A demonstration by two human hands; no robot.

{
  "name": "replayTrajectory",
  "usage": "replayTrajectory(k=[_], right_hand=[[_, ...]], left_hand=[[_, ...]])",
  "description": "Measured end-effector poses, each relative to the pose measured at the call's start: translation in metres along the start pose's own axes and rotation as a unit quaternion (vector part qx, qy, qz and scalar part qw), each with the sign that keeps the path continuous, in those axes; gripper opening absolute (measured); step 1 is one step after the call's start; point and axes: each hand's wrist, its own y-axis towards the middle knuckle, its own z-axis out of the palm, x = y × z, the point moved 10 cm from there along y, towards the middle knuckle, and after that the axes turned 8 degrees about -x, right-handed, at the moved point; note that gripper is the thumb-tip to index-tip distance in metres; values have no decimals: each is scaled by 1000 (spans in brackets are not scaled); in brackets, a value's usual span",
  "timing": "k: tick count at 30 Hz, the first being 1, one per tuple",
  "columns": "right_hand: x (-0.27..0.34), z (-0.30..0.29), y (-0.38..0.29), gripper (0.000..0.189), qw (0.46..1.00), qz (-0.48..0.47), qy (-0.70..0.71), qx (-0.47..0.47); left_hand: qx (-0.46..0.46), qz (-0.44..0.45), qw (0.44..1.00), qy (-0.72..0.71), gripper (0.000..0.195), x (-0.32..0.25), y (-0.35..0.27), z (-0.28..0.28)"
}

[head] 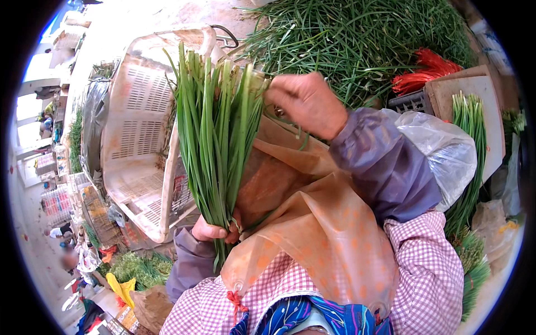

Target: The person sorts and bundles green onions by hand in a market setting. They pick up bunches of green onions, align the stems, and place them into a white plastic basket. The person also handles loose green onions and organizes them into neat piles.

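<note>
My left hand (217, 231) grips a bunch of flat green leafy stalks, likely garlic chives (213, 138), near its narrow lower end, with the pale stem ends fanned out at the top. At the upper right of the bunch is my right hand (307, 102), blurred, its fingers bent beside the pale stem ends; whether it pinches a stalk there cannot be told. An orange translucent plastic apron (318, 226) covers my lap behind the bunch.
A dirty white plastic crate (138, 104) stands at the left. A large heap of loose green stalks (335, 42) lies ahead, with red plastic strips (427, 71) at its right. On a board at the right rests a tied bunch (471, 138), beside a clear plastic bag (444, 146). People are far left.
</note>
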Motion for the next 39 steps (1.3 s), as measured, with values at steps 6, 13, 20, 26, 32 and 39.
replayTrajectory(k=[6,13,20,26,32,39], right_hand=[[-100,-140,12,15,911,258,39,-319],[12,-12,18,24,998,-1,6,-60],[23,-5,17,10,961,-164,-215,-56],[27,0,8,8,911,-259,-316,-50],[59,9,4,9,844,-335,-416,-46],[87,38,-25,15,856,-392,-332,56]], left_hand=[[15,20,999,-31,34,1,0,-1],[-75,-61,992,77,40,13,-14,-28],[-141,-67,983,98,48,10,-11,-35],[-90,-48,990,98,50,-3,29,-19],[-44,-23,995,92,46,-11,56,-2],[-22,-7,996,91,40,-12,68,9]])
